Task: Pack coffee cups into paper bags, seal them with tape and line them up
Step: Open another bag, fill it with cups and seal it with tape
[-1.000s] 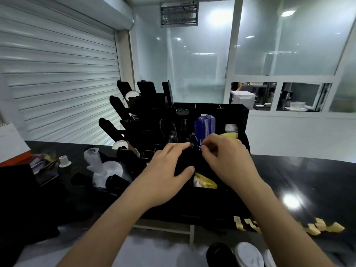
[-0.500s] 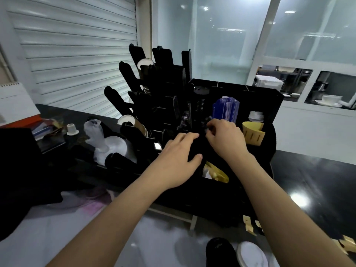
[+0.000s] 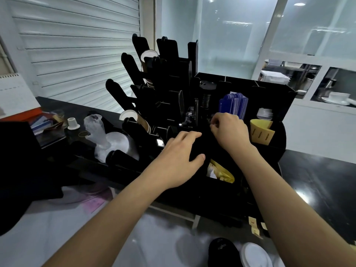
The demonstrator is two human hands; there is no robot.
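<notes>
A black organizer rack (image 3: pixel 269 93) stands on the dark counter, with paper cups (image 3: pixel 148 56) lying in its slots. My left hand (image 3: pixel 179 158) grips a black object at the rack's front, thumb wrapped under it. Just beyond, my right hand (image 3: pixel 229 130) has its fingers curled and pinched over a dark compartment; what they hold is hidden. Yellow paper sleeves (image 3: pixel 262 132) stand in the right compartment, and blue cards (image 3: pixel 233 105) stand behind my right hand. At the bottom edge are a white cup lid (image 3: pixel 256 255) and a black lidded cup (image 3: pixel 221 249).
A clear plastic bag of lids (image 3: pixel 107 137) lies left of the rack. A small white cup (image 3: pixel 72 123) and an orange box (image 3: pixel 25 117) sit at the far left. Small yellow tape pieces (image 3: pixel 254 226) stick to the counter edge at lower right. Crumpled yellow paper (image 3: pixel 221 172) fills a front compartment.
The view has moved closer and tilted down, so the rack looks larger. Both hands stay at the rack's front; my right hand has shifted slightly right and further in.
</notes>
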